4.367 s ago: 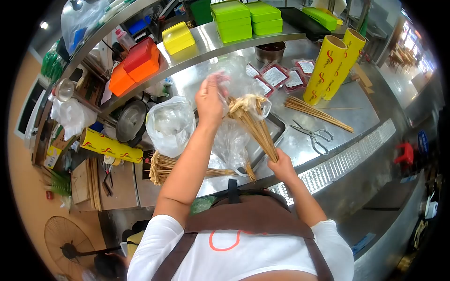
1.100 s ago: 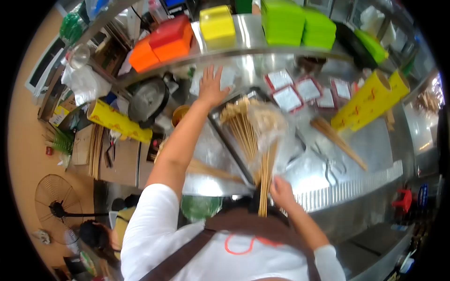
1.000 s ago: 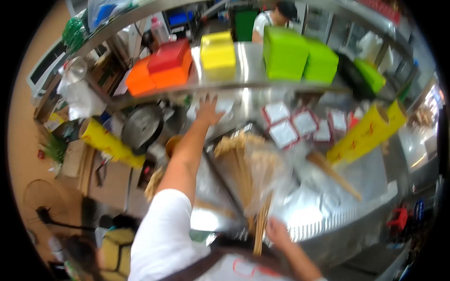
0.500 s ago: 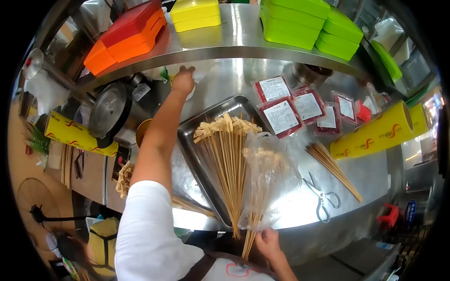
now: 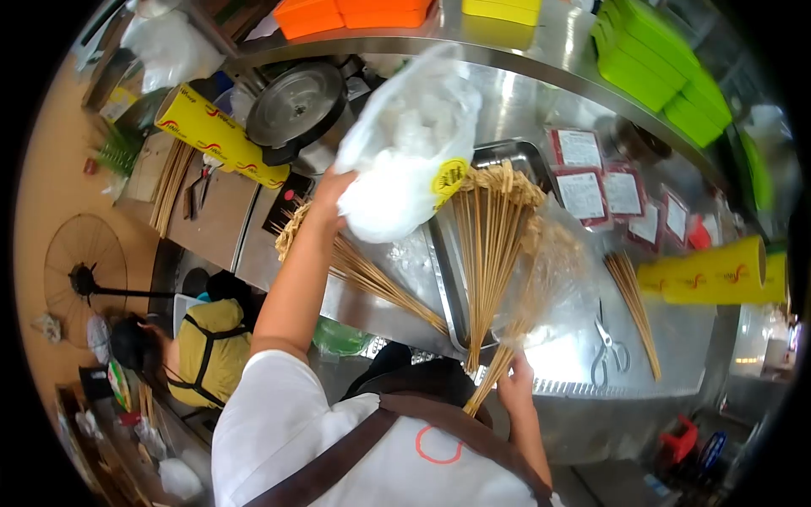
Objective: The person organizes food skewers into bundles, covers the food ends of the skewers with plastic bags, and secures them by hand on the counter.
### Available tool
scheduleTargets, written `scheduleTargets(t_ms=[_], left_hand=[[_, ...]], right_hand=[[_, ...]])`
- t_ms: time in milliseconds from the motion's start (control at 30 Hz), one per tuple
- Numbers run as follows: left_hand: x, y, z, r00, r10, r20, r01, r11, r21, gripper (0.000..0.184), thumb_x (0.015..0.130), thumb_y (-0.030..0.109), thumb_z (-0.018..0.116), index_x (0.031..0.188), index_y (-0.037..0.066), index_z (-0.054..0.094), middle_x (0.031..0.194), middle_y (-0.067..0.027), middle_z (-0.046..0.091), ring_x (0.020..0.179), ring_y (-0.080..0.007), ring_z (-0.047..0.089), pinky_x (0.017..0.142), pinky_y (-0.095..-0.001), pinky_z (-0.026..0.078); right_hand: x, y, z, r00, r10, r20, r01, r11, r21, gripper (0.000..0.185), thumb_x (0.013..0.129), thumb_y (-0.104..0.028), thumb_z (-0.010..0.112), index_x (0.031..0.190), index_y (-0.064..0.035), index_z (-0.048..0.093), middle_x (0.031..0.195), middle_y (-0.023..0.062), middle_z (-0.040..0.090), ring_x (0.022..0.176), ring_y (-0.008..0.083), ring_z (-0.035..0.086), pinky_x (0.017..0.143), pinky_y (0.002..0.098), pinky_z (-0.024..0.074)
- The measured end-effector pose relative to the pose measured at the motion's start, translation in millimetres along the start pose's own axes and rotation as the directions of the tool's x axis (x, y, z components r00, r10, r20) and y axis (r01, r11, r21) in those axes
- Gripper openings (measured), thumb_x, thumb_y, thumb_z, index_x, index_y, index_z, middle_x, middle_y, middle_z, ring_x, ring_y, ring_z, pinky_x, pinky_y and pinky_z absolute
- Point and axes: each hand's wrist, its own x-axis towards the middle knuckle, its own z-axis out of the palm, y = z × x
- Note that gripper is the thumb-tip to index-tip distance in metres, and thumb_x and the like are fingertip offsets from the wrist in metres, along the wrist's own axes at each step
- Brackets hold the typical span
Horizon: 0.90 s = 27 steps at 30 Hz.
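Note:
My left hand [image 5: 331, 201] is closed on a white plastic bag [image 5: 405, 156] with a yellow label, held up over the counter. Beside the lower sticks of a clear-bagged skewer bundle [image 5: 549, 262] is my right hand [image 5: 515, 378], its fingers curled; whether they grip the sticks or the bag edge is unclear. A fanned bundle of skewers [image 5: 488, 245] with pale folded food at the top lies in a metal tray [image 5: 448, 287]. More skewers [image 5: 384, 279] lie left of the tray, partly behind my left forearm.
Scissors [image 5: 606, 348], bare sticks [image 5: 634, 313], red packets with white labels [image 5: 583, 194] and yellow rolls [image 5: 710, 272] are on the right. A lidded pot [image 5: 296, 106] stands at the back left. A shelf [image 5: 541, 63] holds coloured boxes. A person [image 5: 203, 355] is at lower left.
My left hand has come back from the rear of the counter with the white bag, which has risen into view. My right hand stays low by the bagged skewers. The view has shifted.

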Motion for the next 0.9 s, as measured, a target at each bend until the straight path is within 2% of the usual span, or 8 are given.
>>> scheduleTargets(t_ms=[267,400,500,600,700,767,867,900], left_hand=[[-56.5,-26.0,40.8,0.973,-0.182,0.14,0.223,0.895,-0.386,0.044,0.085,0.016,0.053,0.123,-0.006,0.047,0.114,-0.0198,0.059,0.1,-0.0303,0.061,0.086,-0.0389,0.051],[-75.0,-57.2,111.2,0.876,-0.311,0.368,0.422,0.864,-0.274,0.044,0.086,0.017,0.053,0.123,-0.005,0.047,0.114,-0.0192,0.058,0.1,-0.0298,0.061,0.086,-0.0387,0.051],[-93.0,-74.9,156.7,0.779,-0.359,0.514,0.466,0.88,-0.093,0.043,0.087,0.018,0.053,0.123,-0.004,0.047,0.115,-0.0188,0.058,0.099,-0.0294,0.061,0.085,-0.0384,0.051],[-107.9,-69.9,207.9,0.775,-0.467,0.424,0.586,0.782,-0.21,0.043,0.087,0.016,0.054,0.126,-0.001,0.045,0.118,-0.0164,0.056,0.101,-0.0268,0.06,0.084,-0.0363,0.051],[-117.6,-61.3,241.7,0.849,-0.338,0.406,0.348,0.936,0.053,0.043,0.089,0.018,0.053,0.127,0.001,0.044,0.117,-0.0133,0.056,0.102,-0.0242,0.059,0.086,-0.0351,0.05],[-119.6,-65.9,249.5,0.821,-0.292,0.491,0.276,0.955,0.107,0.048,0.091,0.021,0.05,0.133,0.001,0.037,0.127,-0.0133,0.049,0.114,-0.024,0.051,0.096,-0.0386,0.042],[-129.2,-66.0,257.9,0.726,-0.237,0.645,0.494,0.833,-0.25,0.057,0.089,0.017,0.052,0.138,0.002,0.027,0.139,-0.0154,0.035,0.128,-0.0266,0.035,0.103,-0.0419,0.032],[-132.0,-73.4,256.3,0.739,-0.173,0.651,0.371,0.911,-0.179,0.065,0.088,0.016,0.055,0.141,0.003,0.02,0.144,-0.0163,0.023,0.134,-0.0287,0.024,0.107,-0.0428,0.025]], right_hand=[[-24.2,-14.2,-15.4,0.963,-0.147,-0.225,0.108,0.979,-0.175,0.037,0.077,-0.012,0.065,0.109,0.0032,0.052,0.11,0.0216,0.053,0.103,0.0342,0.051,0.089,0.0391,0.0406],[-12.8,-50.0,-71.9,0.853,-0.273,-0.445,0.302,0.953,-0.006,0.095,0.068,-0.032,0.076,0.14,-0.0025,0.022,0.145,0.0188,0.02,0.131,0.0329,0.027,0.104,0.0459,0.0277],[19.1,-109.1,-100.8,0.865,-0.412,-0.285,0.459,0.881,0.118,0.128,0.056,-0.05,0.082,0.144,-0.0047,0.001,0.149,0.0209,0.005,0.137,0.0346,0.015,0.108,0.042,0.0232],[27.0,-146.2,-99.9,0.722,-0.69,0.054,0.687,0.705,-0.177,0.114,0.057,-0.036,0.085,0.142,-0.0056,0.016,0.146,0.0236,0.012,0.134,0.0394,0.021,0.107,0.0423,0.0265],[32.8,-131.2,-106.5,0.788,-0.615,0.028,0.591,0.742,-0.316,0.088,0.06,-0.021,0.082,0.132,-0.005,0.036,0.14,0.0238,0.028,0.126,0.041,0.035,0.103,0.0417,0.0338],[39.4,-108.3,-136.9,0.821,-0.57,-0.045,0.538,0.797,-0.274,0.069,0.061,-0.01,0.078,0.122,-0.0056,0.047,0.128,0.0193,0.046,0.117,0.0366,0.047,0.097,0.0406,0.0395],[51.2,-122.8,-221.2,0.519,-0.745,-0.419,0.597,0.667,-0.446,0.049,0.069,-0.01,0.071,0.115,-0.0038,0.054,0.109,0.0159,0.06,0.099,0.0312,0.059,0.086,0.0384,0.0466],[55.2,-139.2,-255.3,0.402,-0.767,-0.5,0.465,0.642,-0.61,0.044,0.072,-0.006,0.066,0.114,-0.0019,0.054,0.099,0.0143,0.064,0.092,0.0304,0.062,0.082,0.0386,0.0481]])
